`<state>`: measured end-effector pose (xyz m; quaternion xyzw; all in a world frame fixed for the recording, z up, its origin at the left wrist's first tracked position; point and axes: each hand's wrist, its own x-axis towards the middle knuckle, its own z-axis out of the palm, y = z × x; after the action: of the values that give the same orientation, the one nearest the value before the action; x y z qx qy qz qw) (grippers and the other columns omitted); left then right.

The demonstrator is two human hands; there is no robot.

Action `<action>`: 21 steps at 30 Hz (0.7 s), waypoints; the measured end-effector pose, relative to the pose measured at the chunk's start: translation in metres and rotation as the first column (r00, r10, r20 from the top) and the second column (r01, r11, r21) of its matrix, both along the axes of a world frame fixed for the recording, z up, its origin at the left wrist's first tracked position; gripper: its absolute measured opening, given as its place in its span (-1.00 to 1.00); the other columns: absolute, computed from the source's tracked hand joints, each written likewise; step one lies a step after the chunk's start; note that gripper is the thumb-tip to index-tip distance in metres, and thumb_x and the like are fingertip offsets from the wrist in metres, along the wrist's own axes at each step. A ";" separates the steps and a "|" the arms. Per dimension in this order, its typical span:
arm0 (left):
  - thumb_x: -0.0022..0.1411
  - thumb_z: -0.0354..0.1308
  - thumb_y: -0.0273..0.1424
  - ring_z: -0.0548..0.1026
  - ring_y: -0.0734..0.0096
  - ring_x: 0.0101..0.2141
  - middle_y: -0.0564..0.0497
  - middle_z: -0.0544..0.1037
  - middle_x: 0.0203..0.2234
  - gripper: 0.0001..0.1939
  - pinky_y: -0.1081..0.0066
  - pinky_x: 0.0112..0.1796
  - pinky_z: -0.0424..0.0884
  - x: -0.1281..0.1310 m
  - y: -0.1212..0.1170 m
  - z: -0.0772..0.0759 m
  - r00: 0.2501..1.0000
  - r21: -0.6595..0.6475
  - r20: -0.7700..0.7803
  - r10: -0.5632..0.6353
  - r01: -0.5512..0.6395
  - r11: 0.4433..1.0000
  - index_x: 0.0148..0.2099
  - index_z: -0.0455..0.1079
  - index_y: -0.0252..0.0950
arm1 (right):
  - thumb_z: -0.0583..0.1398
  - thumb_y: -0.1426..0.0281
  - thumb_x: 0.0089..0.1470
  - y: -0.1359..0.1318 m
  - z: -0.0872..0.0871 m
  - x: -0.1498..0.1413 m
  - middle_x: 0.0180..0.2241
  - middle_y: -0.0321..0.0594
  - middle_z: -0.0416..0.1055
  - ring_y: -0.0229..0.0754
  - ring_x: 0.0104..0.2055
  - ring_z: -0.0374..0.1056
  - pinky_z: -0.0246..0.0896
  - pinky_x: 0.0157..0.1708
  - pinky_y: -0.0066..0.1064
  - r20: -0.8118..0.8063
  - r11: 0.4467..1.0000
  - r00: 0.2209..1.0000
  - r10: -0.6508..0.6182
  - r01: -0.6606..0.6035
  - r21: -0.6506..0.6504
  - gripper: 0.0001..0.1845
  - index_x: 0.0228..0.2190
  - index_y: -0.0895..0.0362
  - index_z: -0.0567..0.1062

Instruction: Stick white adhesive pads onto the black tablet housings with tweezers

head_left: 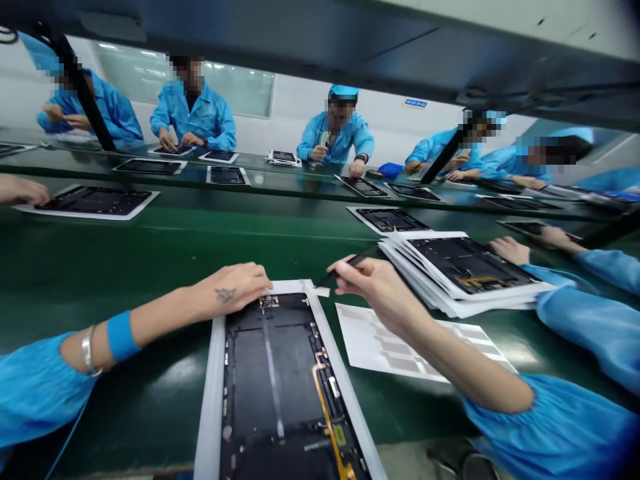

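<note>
In front of me lies an opened black tablet housing (280, 380) on a white foam sheet, with an orange flex cable (325, 407) along its right side. My left hand (240, 287) rests on its far left corner, fingers bent over the edge. Between the fingers of my right hand (367, 280) is a pair of black tweezers (355, 259). Their tips point down at the housing's far right corner, beside a small pale adhesive piece (323, 291). Whether the tips grip that piece is too small to tell.
A white sheet of grey stickers (400, 350) lies under my right forearm. Behind it stands a stack of tablet housings (465, 267) between white sheets. A co-worker's hand (510, 250) is by the stack. Another hand (25, 191) touches a housing at left. A shelf (320, 47) hangs overhead.
</note>
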<state>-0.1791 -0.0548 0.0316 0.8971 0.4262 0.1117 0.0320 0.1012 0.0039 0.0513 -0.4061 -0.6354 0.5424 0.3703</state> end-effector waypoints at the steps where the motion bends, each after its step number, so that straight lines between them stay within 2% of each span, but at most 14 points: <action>1: 0.50 -0.14 -0.37 0.45 0.30 -0.18 -0.07 0.50 -0.18 -0.69 0.37 -0.18 0.37 -0.002 -0.004 -0.006 1.000 0.008 0.015 -0.027 0.026 1.000 0.00 0.42 -0.27 | 0.39 -0.05 -0.19 0.001 -0.007 -0.010 -0.58 -0.31 0.33 -0.26 -0.47 0.27 0.34 -0.32 -0.31 0.003 1.000 1.000 0.025 -0.025 -0.008 -0.49 -0.45 0.16 0.55; 4: 0.50 -0.15 -0.40 0.44 0.31 -0.15 -0.09 0.48 -0.12 -0.70 0.37 -0.18 0.39 -0.003 -0.013 -0.023 0.995 0.044 0.062 -0.077 0.074 0.996 0.05 0.39 -0.25 | 0.32 -0.09 -0.13 0.006 -0.023 -0.035 -0.61 -0.33 0.32 -0.24 -0.48 0.27 0.28 -0.31 -0.30 0.036 0.997 0.997 0.073 -0.073 0.011 -0.48 -0.50 0.15 0.48; 6: 0.50 -0.15 -0.41 0.44 0.31 -0.14 -0.09 0.49 -0.11 -0.70 0.39 -0.21 0.40 -0.001 -0.016 -0.027 0.995 0.058 0.061 -0.081 0.077 0.995 0.05 0.39 -0.25 | 0.29 -0.10 -0.10 0.009 -0.031 -0.044 -0.64 -0.36 0.28 -0.23 -0.49 0.27 0.25 -0.33 -0.32 0.058 0.996 0.994 0.094 -0.094 0.003 -0.47 -0.52 0.14 0.45; 12: 0.48 -0.14 -0.45 0.45 0.31 -0.21 -0.10 0.51 -0.15 -0.69 0.44 -0.36 0.37 0.004 -0.016 -0.021 0.998 0.074 -0.001 -0.057 0.057 0.996 0.03 0.42 -0.28 | 0.30 -0.08 -0.10 0.016 -0.035 -0.051 -0.65 -0.42 0.20 -0.24 -0.51 0.30 0.24 -0.34 -0.35 0.079 0.989 0.988 0.136 -0.130 -0.077 -0.48 -0.53 0.12 0.39; 21: 0.43 -0.01 -0.48 0.43 0.33 -0.26 -0.06 0.52 -0.19 -0.77 0.44 -0.40 0.31 0.008 -0.017 -0.020 0.999 0.091 0.014 -0.052 0.051 0.995 0.00 0.45 -0.27 | 0.29 -0.07 -0.09 0.018 -0.033 -0.052 -0.65 -0.44 0.19 -0.28 -0.53 0.26 0.20 -0.39 -0.37 0.109 0.984 0.982 0.153 -0.141 -0.109 -0.49 -0.54 0.11 0.35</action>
<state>-0.1712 -0.0722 0.0111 0.9074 0.3972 0.1374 -0.0026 0.0495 0.0223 0.0179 -0.4073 -0.6562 0.5749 0.2701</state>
